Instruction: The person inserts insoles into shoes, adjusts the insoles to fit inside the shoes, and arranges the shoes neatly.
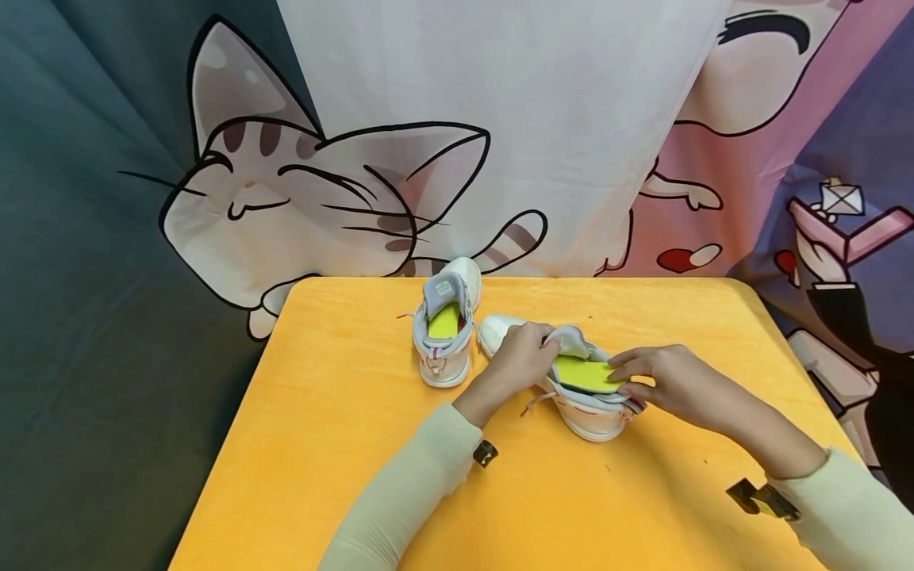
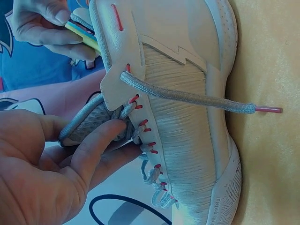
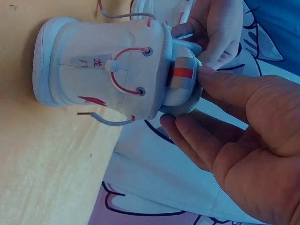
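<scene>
A white sneaker [image 1: 591, 419] stands on the table, its toe toward the back left. My left hand [image 1: 524, 355] holds the sneaker's padded grey tongue [image 1: 573, 341]; in the left wrist view, thumb and fingers close round it beside the laces [image 2: 149, 174]. A yellow-green insole [image 1: 587, 373] lies partly inside the opening, its heel end raised above the collar. My right hand [image 1: 671, 382] pinches that heel end. From the right wrist, its thumb and fingers [image 3: 225, 86] show on either side of the insole above the heel [image 3: 101, 70]. The insole's front part is hidden in the sneaker.
A matching white sneaker [image 1: 444, 371] stands to the left, with a yellow-green insole [image 1: 444, 321] inside. Both are on a yellow table [image 1: 343, 444]. A cloth backdrop printed with cartoon figures [image 1: 400, 71] hangs behind the table's far edge. One loose lace [image 2: 187, 97] trails from the held sneaker.
</scene>
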### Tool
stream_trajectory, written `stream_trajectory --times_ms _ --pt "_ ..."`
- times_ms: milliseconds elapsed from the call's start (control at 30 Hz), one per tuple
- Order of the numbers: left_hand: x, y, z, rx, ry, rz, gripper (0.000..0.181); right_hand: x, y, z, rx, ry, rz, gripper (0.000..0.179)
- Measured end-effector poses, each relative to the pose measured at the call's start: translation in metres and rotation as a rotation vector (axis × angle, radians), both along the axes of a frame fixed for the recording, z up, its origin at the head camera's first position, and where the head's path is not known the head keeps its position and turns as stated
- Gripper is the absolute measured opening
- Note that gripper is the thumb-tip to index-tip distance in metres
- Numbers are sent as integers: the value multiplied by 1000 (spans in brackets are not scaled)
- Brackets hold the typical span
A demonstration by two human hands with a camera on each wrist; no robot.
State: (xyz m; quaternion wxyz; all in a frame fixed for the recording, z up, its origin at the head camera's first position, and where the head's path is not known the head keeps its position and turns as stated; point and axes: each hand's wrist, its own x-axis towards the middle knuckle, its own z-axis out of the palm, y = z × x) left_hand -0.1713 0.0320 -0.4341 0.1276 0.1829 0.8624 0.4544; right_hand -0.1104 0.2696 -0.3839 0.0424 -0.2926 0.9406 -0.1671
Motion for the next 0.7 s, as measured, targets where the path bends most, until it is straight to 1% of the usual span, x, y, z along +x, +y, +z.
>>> stream_trajectory --times_ms 233,433,567,700 --pt "0 0 0 -4 7 6 40 -6 -10 -5 1 21 17 15" --pt "0 0 1 -14 -5 9 38 -12 -18 -11 -14 28 39 11" --pt "0 0 1 -11 -8 6 36 -13 -18 -11 -9 -6 43 12" --pt "0 -1 1 -2 -3 1 37 -14 -16 -7 0 -55 43 12"
